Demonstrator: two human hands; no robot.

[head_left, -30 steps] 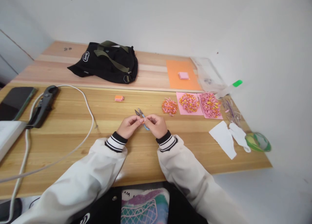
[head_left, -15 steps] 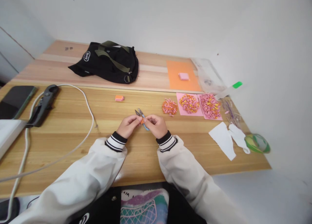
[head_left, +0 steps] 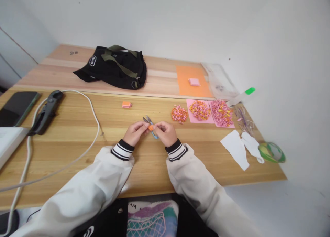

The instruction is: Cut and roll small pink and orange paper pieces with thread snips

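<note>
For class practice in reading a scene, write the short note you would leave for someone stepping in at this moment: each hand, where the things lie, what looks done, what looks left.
Left hand and right hand: together over the near table, fingers pinching a small orange paper piece between them.
Small snips: on the table just behind the hands, blue handle partly hidden by the right hand.
Done: three piles of tiny pink and orange rolled pieces, one loose pile and two on pink sheets.
Left: the piece in hand looks unfinished; a spare pink-orange block lies beyond the hands, and an orange sheet with a pink block waits on the far table.
</note>
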